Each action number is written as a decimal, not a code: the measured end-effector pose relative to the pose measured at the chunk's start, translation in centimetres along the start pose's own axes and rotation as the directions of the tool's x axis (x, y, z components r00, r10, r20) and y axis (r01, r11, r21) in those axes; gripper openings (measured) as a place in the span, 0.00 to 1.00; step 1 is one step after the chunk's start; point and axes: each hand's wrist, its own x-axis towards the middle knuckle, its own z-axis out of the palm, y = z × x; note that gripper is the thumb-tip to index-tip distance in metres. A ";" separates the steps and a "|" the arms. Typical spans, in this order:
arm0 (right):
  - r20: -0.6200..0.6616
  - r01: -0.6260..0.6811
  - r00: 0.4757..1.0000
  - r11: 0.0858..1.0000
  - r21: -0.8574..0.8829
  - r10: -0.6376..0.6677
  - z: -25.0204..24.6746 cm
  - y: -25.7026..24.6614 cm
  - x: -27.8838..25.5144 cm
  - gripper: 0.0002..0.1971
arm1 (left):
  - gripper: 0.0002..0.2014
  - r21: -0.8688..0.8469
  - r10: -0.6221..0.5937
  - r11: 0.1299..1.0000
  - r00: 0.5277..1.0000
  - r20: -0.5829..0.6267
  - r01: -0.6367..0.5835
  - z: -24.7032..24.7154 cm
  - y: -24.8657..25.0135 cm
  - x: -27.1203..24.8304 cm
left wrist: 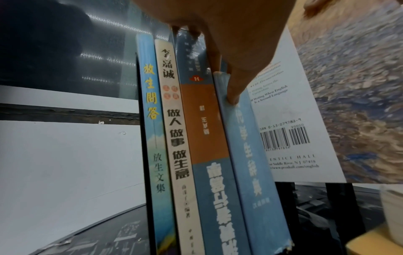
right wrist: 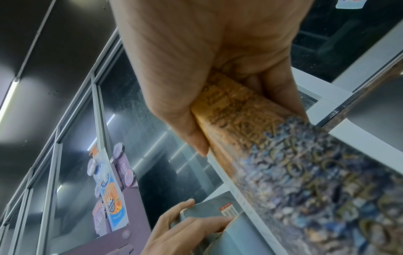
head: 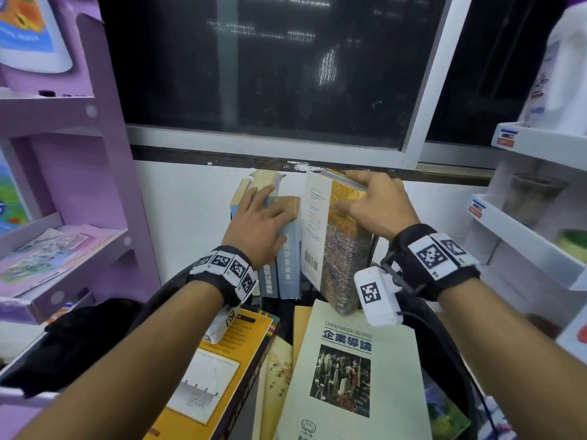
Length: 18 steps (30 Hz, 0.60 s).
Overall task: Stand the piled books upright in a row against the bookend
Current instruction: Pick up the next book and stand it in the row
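Several books stand upright in a row by the white wall, spines toward me. A thin dark plate, apparently the bookend, edges the row's left side. My left hand lies over the books' tops with fairly straight fingers, its thumb pressing the light-blue spine. My right hand grips the top of a thick book with a gold and blue mottled spine and a white back cover. That book is tilted, just right of the row and slightly apart from it. Piled books lie flat in front: a pale green one and a yellow one.
A purple shelf unit stands to the left, a white shelf unit with bottles to the right. A dark window runs behind the wall ledge. A black bag lies at the lower left. More books lie under the pile.
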 end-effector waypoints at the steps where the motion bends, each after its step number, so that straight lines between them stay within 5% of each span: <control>1: -0.008 -0.002 1.000 1.000 -0.010 0.002 0.1 0.0 0.1 0.31 | 0.22 0.003 0.013 1.000 1.000 -0.001 -0.013 0.0 -0.1 0.1; 18: -0.114 -0.032 0.993 0.999 -0.010 0.031 2.1 -0.9 2.6 0.24 | 0.25 0.020 0.094 0.995 0.992 0.078 -0.096 -0.5 -1.2 1.2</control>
